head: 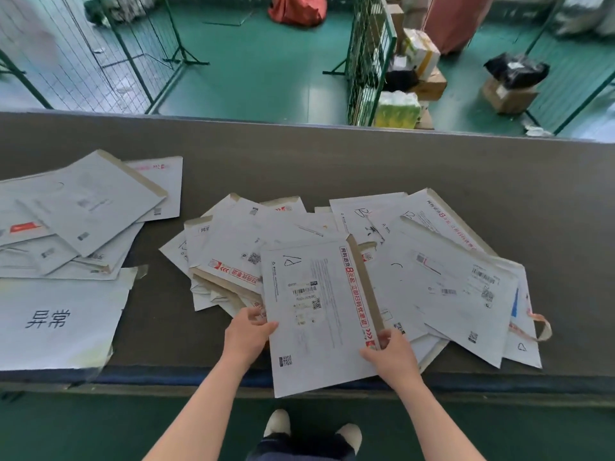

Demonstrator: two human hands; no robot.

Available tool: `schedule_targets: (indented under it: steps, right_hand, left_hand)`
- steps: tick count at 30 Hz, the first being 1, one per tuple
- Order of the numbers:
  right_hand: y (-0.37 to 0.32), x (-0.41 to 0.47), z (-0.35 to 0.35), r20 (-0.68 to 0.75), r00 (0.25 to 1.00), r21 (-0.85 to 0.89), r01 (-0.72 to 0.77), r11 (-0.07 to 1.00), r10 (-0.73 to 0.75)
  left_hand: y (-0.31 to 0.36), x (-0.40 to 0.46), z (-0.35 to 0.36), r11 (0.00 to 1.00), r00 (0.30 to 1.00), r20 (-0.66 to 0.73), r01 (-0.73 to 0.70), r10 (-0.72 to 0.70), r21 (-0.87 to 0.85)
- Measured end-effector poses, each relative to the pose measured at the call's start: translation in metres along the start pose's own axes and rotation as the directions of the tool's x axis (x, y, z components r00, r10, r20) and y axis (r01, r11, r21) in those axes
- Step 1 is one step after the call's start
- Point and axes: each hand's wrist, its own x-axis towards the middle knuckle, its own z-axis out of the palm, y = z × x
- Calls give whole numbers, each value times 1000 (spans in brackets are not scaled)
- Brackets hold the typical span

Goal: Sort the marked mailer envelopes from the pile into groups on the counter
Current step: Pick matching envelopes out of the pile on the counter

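1. Green flooring (253, 78) lay beyond the grey counter (332, 161), with wire mesh partitions (366, 54) and a few parcels (422, 54) standing on it.
2. I stood at the counter's near edge, my shoes (312, 427) showing below.
3. The pile (416, 261) of white mailer envelopes spread across the middle and right of the counter, overlapping at all angles; several bore handwritten marks, though most were too small for me to read.
4. I held one envelope (319, 314) at the near side of the pile, tilted, its lower end sticking out past the counter's edge. It had a handwritten mark near its upper left corner, a red strip of print and a brown flap along its right edge.
5. My left hand (248, 337) gripped its left edge, thumb on top and the other fingers curled beneath.
6. My right hand (391, 356) pinched its right edge near the red strip, fingers curled around the flap.
7. A separate group of envelopes (80, 214) lay well apart at the left of the counter.
8. Just in front of that group sat a large white sheet (60, 321) with two printed characters, reaching the near edge.
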Motion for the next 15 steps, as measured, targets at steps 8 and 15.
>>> schedule_targets:
  steps: [8, 15]
  right_hand:
    - [-5, -3, -11, 96, 995, 85, -30, 996, 22]
    - [2, -30, -13, -260, 949, 304, -96, 948, 180]
  left_hand:
    - [11, -6, 11, 955, 929, 363, 42, 72, -295]
    - [20, 7, 15, 852, 906, 410, 127, 109, -509]
